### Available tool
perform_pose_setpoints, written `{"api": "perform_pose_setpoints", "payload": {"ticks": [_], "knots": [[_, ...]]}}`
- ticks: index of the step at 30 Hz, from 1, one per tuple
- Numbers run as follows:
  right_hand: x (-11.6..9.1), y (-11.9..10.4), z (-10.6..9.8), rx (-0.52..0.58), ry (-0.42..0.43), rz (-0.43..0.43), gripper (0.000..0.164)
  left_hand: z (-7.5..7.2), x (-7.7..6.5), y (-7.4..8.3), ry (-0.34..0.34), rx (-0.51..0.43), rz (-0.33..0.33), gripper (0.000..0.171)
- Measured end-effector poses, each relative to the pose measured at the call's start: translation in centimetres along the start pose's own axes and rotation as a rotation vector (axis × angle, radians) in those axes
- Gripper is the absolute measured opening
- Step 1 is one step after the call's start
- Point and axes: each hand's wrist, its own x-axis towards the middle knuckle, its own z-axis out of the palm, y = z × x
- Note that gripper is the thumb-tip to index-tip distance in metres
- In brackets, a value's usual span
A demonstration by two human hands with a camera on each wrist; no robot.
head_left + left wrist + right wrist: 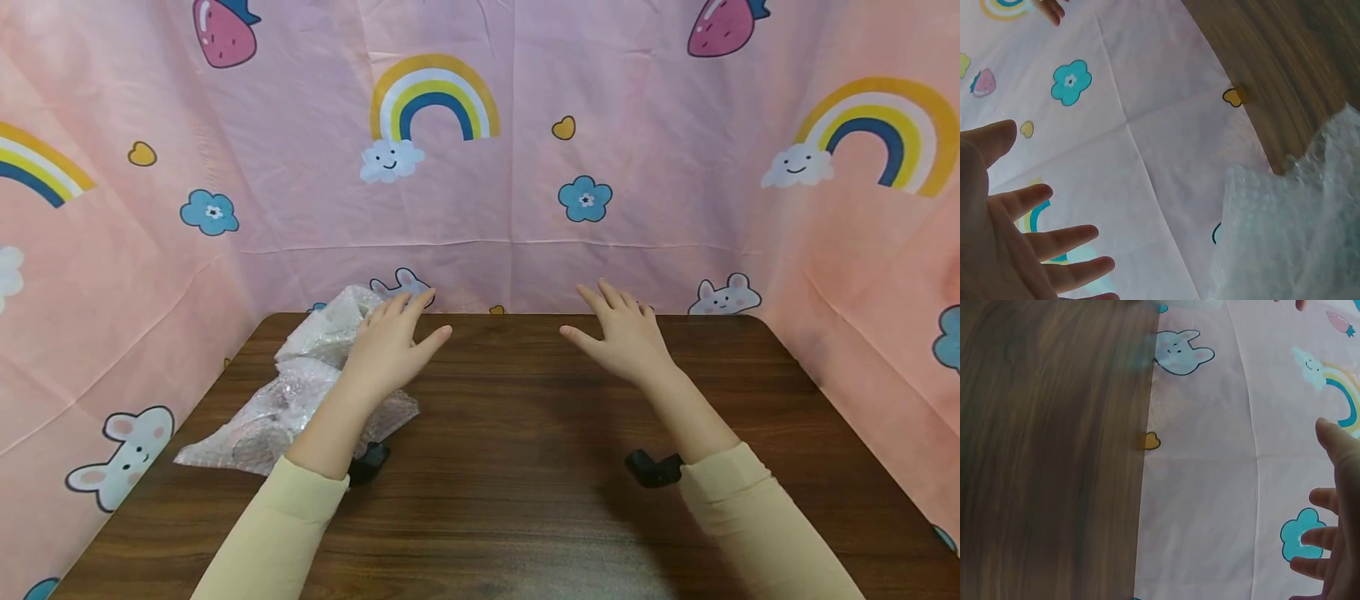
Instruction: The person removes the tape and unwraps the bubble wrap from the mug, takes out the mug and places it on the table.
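Bubble wrap (300, 387): crumpled heap on left part of dark wood-grain tabletop (495, 467), near left hand (386, 346). Left hand: raised, fingers straight, spread apart. Right hand (628, 337): raised over tabletop, fingers apart, well away from bubble wrap. Behind: pink printed cloth (465, 204).

Bubble wrap (292, 396), left side: partly hidden behind left hand (388, 346) and left forearm (339, 423). Black pieces (651, 469), two: partly hidden, detail indistinct. Sleeves (272, 527), pair: cut off at head view's near edge.
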Motion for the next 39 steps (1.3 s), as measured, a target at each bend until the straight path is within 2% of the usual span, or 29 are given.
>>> {"api": "perform_pose_setpoints", "payload": {"ticks": [9,21,30,35,39], "knots": [[-0.5,-1.1,0.8,0.086,0.053,-0.04,0.079,-1.1,-2.0,-1.8,0.066,-0.064,0.043,0.068],[-1.3,-3.3,2.5,0.188,0.088,-0.079,0.078,-2.5,-4.6,-3.5,0.136,-0.117,0.0,0.066],[-1.7,-5.7,3.9,0.264,0.101,-0.11,0.076,-3.8,-6.4,-4.9,0.159,-0.149,-0.048,0.066],[-2.0,-7.2,4.9,0.296,0.104,-0.136,0.074,-4.0,-7.0,-5.7,0.153,-0.171,-0.068,0.066],[-2.1,-8.4,5.8,0.321,0.107,-0.167,0.074,-4.0,-7.4,-6.4,0.178,-0.177,-0.067,0.063]]}}
